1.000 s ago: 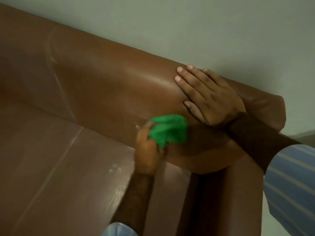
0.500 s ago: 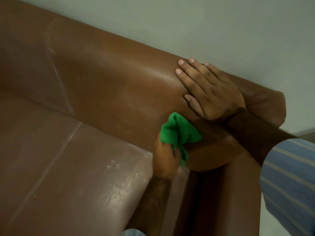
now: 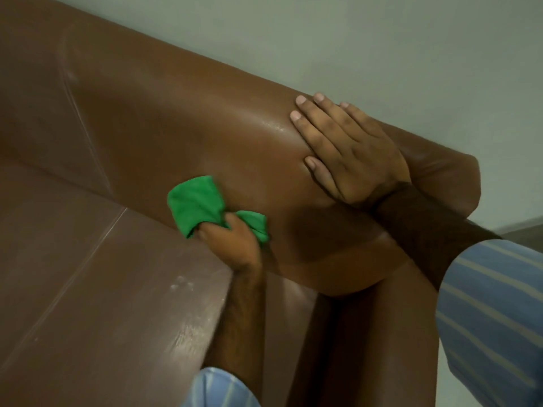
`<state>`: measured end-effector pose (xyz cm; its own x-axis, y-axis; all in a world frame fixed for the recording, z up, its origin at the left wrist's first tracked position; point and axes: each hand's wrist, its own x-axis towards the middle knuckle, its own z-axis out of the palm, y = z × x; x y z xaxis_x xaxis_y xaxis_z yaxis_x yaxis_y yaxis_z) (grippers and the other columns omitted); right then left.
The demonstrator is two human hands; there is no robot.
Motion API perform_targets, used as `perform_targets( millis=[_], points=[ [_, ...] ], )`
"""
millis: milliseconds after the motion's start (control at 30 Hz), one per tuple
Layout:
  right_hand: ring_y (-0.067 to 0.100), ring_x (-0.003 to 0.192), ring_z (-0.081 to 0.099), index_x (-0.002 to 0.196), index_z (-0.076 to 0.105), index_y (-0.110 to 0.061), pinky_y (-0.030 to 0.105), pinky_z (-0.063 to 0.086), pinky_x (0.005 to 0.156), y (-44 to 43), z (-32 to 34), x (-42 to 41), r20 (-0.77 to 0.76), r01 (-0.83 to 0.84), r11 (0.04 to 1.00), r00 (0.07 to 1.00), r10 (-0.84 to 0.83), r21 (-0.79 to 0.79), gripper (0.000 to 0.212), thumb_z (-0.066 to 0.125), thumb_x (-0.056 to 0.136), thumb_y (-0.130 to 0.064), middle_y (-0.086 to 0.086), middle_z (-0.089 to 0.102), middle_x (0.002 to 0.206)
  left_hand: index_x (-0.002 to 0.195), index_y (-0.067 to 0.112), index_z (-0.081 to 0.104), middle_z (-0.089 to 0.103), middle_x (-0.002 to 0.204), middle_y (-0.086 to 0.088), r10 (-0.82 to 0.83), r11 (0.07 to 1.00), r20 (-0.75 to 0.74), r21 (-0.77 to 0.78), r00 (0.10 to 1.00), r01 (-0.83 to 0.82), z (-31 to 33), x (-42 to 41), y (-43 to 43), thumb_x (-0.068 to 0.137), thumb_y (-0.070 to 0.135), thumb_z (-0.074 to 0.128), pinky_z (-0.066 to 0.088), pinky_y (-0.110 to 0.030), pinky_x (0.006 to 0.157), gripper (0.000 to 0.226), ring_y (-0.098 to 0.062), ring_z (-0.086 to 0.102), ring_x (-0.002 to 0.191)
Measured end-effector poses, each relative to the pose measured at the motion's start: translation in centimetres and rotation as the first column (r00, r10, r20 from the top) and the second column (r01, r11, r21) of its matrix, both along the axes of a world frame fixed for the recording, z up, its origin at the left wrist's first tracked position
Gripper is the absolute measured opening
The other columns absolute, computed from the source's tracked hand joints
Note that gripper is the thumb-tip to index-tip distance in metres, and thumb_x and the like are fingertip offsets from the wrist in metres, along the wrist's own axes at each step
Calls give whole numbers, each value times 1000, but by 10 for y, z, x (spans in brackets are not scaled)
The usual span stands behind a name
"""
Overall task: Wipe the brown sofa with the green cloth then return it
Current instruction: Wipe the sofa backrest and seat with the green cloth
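Note:
The brown leather sofa (image 3: 164, 121) fills most of the view, its backrest running from upper left to the right end. My left hand (image 3: 232, 245) grips a bunched green cloth (image 3: 197, 204) and presses it against the lower front of the backrest, just above the seat cushion. My right hand (image 3: 349, 154) lies flat, fingers spread, on the top of the backrest near its right end, holding nothing.
A pale wall (image 3: 382, 39) stands right behind the sofa. The seat cushion (image 3: 88, 289) shows a seam and pale scuff marks. The sofa's right armrest (image 3: 382, 333) drops away below my right forearm.
My left hand has swept the green cloth leftward along the lower backrest, after a short move right. My right hand has stayed on the backrest top.

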<state>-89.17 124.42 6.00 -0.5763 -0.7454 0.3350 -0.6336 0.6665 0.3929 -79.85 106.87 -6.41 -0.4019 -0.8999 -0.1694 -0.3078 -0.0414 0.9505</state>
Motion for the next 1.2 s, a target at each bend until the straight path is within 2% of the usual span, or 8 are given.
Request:
perform_targets(
  millis=[133, 233, 500, 667, 767, 900, 1000, 1200],
  points=[
    [29, 164, 28, 169, 23, -13, 48, 29, 132, -1, 0, 1, 2, 10, 1000, 1000, -10, 11, 63, 24, 114, -43, 11, 26, 177, 116, 8, 55, 66, 102, -5, -688, 668, 90, -310, 720, 676, -21, 61, 16, 80, 14, 57, 45, -7, 78, 36, -1, 64, 88],
    [29, 164, 27, 169, 23, -13, 48, 28, 132, -2, 1, 2, 5, 15, 1000, 1000, -15, 12, 63, 25, 114, -43, 11, 26, 177, 119, 15, 57, 64, 116, -16, -766, 392, 446, -246, 462, 887, -68, 96, -51, 85, 15, 61, 52, -32, 80, 34, -32, 66, 94],
    [29, 163, 29, 169, 24, -13, 47, 29, 132, -1, -1, 3, -30, 17, 1000, 999, -17, 5, 63, 25, 114, -43, 11, 27, 176, 116, -2, 56, 58, 115, -35, -393, 633, 780, -156, 488, 758, -119, 123, -95, 86, 26, 49, 50, -53, 86, 41, -50, 58, 98],
    [30, 163, 29, 169, 24, -12, 47, 29, 132, -3, 0, 4, -25, 23, 1000, 999, -23, 11, 63, 26, 114, -43, 12, 28, 176, 105, 21, 73, 75, 105, -6, -749, -108, 658, -238, 78, 965, -107, 155, -9, 53, 28, 86, 57, -24, 79, 55, -21, 72, 94],
    [31, 163, 29, 169, 23, -12, 48, 29, 132, -2, 3, 5, -15, 25, 1000, 1000, -25, 16, 63, 26, 114, -42, 13, 27, 176, 102, 22, 74, 76, 102, -6, -657, -312, 750, -359, 73, 880, -112, 156, -80, 53, 28, 81, 60, -28, 69, 49, -23, 74, 88],
    [32, 163, 29, 169, 23, -11, 49, 29, 132, -5, 3, 6, -14, 32, 999, 999, -32, 18, 63, 24, 114, -43, 14, 27, 176, 115, 2, 55, 59, 114, -33, -354, 589, 780, -243, 516, 771, -123, 162, -176, 83, 19, 56, 55, -57, 81, 37, -52, 60, 92],
    [33, 163, 28, 169, 22, -11, 51, 30, 131, -4, 3, 6, 10, 28, 1000, 1000, -28, 15, 64, 23, 114, -43, 15, 26, 176, 110, 0, 55, 59, 109, -35, -287, 712, 810, -176, 511, 679, -122, 171, -125, 82, 22, 54, 55, -56, 79, 36, -52, 60, 90],
    [33, 164, 26, 170, 20, -11, 51, 28, 132, -7, 5, 8, 14, 51, 998, 999, -52, 30, 65, 23, 114, -44, 14, 24, 177, 102, 17, 75, 76, 104, -8, -722, -232, 689, -338, 71, 912, -123, 200, -20, 67, 13, 69, 63, -36, 67, 35, -30, 74, 88]
  ],
)
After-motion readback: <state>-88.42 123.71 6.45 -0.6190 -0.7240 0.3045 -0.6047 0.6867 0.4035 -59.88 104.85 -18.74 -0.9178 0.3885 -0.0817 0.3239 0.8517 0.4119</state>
